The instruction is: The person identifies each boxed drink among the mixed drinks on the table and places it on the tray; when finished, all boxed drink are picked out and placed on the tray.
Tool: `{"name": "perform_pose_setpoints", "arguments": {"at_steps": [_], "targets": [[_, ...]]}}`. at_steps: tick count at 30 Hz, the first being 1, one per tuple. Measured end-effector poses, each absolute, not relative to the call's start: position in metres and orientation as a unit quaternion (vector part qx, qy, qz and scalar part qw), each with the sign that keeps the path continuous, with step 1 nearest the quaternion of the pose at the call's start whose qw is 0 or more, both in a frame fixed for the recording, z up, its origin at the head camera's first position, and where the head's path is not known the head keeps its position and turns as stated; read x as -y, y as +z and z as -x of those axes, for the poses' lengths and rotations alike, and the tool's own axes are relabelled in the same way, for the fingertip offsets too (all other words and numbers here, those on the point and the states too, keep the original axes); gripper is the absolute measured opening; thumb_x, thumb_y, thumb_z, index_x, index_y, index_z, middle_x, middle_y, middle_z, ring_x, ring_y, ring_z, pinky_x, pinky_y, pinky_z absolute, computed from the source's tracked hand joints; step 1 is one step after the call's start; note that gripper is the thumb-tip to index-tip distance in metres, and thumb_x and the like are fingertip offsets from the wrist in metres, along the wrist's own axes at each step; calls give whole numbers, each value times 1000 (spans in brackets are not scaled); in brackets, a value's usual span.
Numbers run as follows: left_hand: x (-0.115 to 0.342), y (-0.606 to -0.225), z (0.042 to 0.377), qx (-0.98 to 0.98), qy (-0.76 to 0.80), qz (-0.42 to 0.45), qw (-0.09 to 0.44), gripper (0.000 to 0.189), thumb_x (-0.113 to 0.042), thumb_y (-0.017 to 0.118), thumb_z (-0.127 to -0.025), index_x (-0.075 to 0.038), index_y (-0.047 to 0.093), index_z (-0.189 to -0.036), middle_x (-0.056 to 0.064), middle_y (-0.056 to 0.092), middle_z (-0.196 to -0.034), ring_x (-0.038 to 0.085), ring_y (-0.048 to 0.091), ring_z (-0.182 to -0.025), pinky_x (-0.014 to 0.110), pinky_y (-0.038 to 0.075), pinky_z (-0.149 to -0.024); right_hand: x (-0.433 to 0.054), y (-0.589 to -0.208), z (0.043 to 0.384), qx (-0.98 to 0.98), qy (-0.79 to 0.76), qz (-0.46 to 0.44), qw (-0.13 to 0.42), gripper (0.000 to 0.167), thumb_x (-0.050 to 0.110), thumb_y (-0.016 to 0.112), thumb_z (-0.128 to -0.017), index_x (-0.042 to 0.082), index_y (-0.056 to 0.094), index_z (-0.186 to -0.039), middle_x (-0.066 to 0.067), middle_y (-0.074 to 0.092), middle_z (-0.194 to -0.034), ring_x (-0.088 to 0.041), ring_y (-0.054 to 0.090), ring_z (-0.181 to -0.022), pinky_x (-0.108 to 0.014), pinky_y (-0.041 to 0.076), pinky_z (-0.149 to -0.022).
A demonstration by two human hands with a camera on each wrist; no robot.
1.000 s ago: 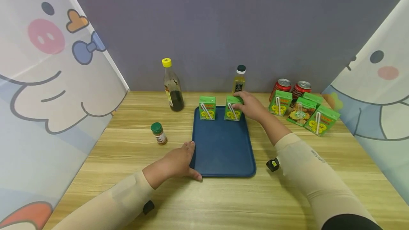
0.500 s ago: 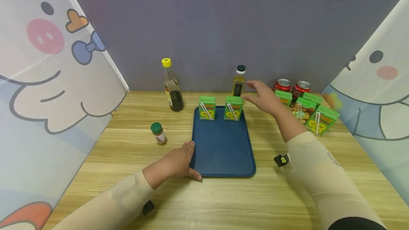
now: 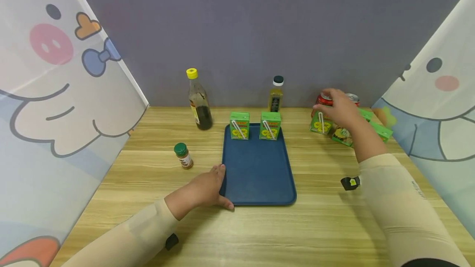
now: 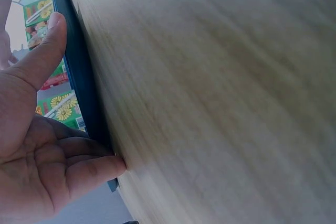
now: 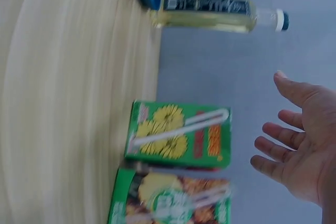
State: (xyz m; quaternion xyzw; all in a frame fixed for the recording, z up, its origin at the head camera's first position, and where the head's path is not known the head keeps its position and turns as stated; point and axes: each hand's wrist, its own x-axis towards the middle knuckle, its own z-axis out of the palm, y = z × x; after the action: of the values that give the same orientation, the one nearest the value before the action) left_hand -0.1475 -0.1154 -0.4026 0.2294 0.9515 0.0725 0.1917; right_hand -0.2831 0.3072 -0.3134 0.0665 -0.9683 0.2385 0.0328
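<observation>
The right hand [image 3: 341, 111] hangs in the air at the far right, fingers spread and holding nothing, with the thumb held apart in the right wrist view. It is close to an upright green carton [image 3: 321, 124] with a white straw and yellow flowers. Just right of that stands a carton with brown print [image 3: 342, 136], and two more green cartons beyond it are partly hidden by the forearm. Behind the group are two red cans [image 3: 323, 99], also partly covered.

The left hand [image 3: 208, 185] rests against the near left corner of the blue tray [image 3: 257, 172], thumb stretched away from the fingers, which touch the left edge. On the tray's far end stand two green cartons, the left carton [image 3: 239, 125] and the right carton [image 3: 269, 125], apart from each other.

Beyond the right one is a pale yellow bottle [image 3: 275, 98]. Left of the tray, a green-lidded jar [image 3: 184, 155] stands on the surface [image 3: 259, 234], with a yellow-capped dark bottle [image 3: 201, 108] farther back.
</observation>
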Motion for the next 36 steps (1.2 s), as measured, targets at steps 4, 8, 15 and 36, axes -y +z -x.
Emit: {"name": "perform_pose_setpoints", "arguments": {"at_steps": [4,8,15,36], "targets": [[116,-403,147,-952,75,-226,194,127,-70,75,-68,6,20,-153,25,24,-158,35,27,-147,46,36,-112,-321,-318,286,973,221,-60,4,83,53,55,-96,1,27,-153,-31,23,-156,-53,20,-141,-69,23,-108],[116,-402,145,-951,81,-223,199,126,-69,75,-68,6,20,-154,25,24,-158,35,26,-147,46,36,-112,-326,-324,289,980,187,-57,-27,86,52,56,-96,-1,23,-154,-34,23,-154,-55,20,-139,-70,24,-107],[116,-402,144,-950,84,-223,199,126,-69,75,-69,6,20,-154,26,24,-158,36,26,-147,47,36,-112,-321,-336,293,990,117,-67,-31,75,32,62,-97,-9,28,-149,-33,25,-152,-55,19,-138,-69,25,-107],[116,-398,145,-949,87,-222,206,125,-67,75,-70,6,19,-154,26,23,-158,36,25,-147,47,36,-112,-296,-348,292,974,208,-60,-62,65,39,61,-96,5,36,-147,-28,35,-149,-47,40,-129,-64,37,-99]]}}
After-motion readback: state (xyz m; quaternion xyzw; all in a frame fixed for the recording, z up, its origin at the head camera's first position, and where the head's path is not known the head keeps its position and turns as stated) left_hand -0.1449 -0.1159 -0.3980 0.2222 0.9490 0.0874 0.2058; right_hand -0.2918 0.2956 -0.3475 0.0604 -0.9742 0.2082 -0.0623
